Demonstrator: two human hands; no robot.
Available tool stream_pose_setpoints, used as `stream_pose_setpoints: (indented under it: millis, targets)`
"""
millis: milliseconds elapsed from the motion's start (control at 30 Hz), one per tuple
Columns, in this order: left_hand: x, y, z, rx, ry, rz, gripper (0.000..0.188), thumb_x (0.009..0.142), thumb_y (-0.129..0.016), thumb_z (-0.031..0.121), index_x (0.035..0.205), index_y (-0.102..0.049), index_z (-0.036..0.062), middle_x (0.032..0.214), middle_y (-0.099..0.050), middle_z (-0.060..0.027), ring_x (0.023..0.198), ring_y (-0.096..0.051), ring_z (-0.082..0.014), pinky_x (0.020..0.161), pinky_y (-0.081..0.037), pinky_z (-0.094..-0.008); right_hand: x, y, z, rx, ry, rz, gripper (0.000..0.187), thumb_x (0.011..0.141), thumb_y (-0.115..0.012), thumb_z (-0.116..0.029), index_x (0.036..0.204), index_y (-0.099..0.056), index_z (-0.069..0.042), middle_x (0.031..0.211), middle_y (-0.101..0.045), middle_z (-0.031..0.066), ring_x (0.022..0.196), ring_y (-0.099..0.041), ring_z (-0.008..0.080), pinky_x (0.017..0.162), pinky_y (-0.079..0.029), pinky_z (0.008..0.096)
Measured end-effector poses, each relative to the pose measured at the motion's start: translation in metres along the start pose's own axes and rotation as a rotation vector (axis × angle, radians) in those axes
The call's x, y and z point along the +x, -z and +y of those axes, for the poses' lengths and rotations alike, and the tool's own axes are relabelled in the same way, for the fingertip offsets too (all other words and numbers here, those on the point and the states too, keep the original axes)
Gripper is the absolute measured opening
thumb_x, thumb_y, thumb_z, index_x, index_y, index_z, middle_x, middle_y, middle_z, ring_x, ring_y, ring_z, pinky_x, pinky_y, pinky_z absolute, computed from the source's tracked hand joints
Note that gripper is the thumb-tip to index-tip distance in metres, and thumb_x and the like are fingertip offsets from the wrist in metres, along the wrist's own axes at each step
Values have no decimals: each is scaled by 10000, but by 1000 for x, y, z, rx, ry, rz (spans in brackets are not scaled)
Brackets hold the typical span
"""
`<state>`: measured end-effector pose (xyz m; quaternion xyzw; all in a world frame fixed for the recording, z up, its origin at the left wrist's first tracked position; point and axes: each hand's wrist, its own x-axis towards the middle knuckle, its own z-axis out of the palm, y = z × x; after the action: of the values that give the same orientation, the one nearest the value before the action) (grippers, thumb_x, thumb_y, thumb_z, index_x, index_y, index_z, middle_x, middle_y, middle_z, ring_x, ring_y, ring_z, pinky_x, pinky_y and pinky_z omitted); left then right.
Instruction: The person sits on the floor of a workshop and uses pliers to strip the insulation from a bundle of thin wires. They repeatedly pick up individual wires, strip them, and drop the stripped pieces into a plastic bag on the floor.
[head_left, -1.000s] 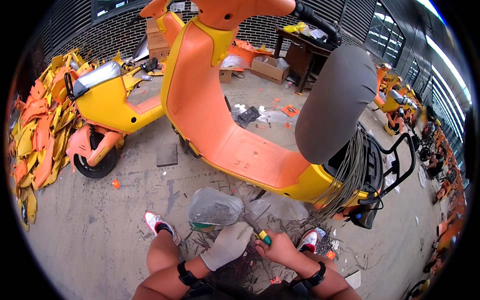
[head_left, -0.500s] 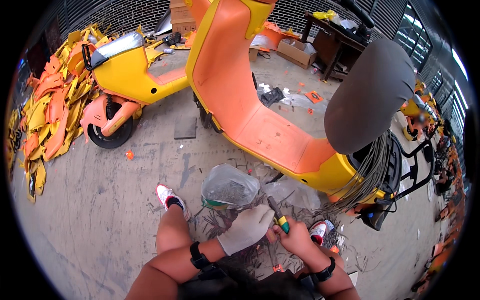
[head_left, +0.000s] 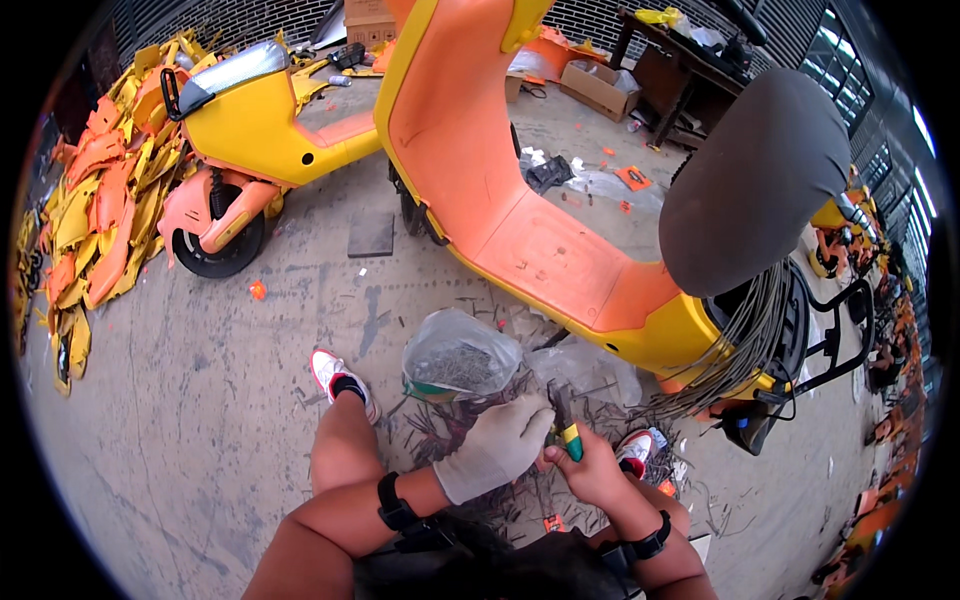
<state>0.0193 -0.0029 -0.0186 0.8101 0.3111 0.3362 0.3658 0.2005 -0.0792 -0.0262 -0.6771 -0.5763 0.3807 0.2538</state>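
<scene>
Low in the middle of the frame, the gloved left hand [head_left: 497, 447] was curled narrow, its fingertips pinching something too small to make out at the nose of the pliers [head_left: 564, 428]. The bare right hand [head_left: 590, 468] was closed around the green and yellow handles of the pliers, just right of the glove. Both hands sat a little higher in the frame than half a second earlier, nearer the clear plastic bag [head_left: 458, 355] of dark bits lying just above them on the concrete floor [head_left: 200, 420]. The view had dipped, so the orange scooter [head_left: 520, 200] filled more of the upper centre, and the yellow scooter [head_left: 250, 130] stayed at upper left.
</scene>
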Motion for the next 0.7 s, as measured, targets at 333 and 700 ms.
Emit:
stream_pose_setpoints:
  millis: [333, 700]
  targets:
    - [-2, -5, -9, 160, -166, 34, 214, 809, -619, 44, 1002, -606, -48, 939, -579, -132, 733, -617, -274, 592, -502, -370, 2, -2, 8, 26, -16, -36, 581, 889, -710, -208, 1350, -461, 42, 1073, -636, 281, 999, -634, 426, 858, -506, 411]
    - [0, -1, -5, 93, -148, -20, 216, 780, -623, 51, 970, -594, -47, 914, -570, -138, 720, -611, -296, 589, -498, -384, 1, -1, 18, 37, 11, -82, 573, 902, -689, -207, 1358, -428, 18, 1079, -623, 309, 1012, -611, 474, 854, -500, 450]
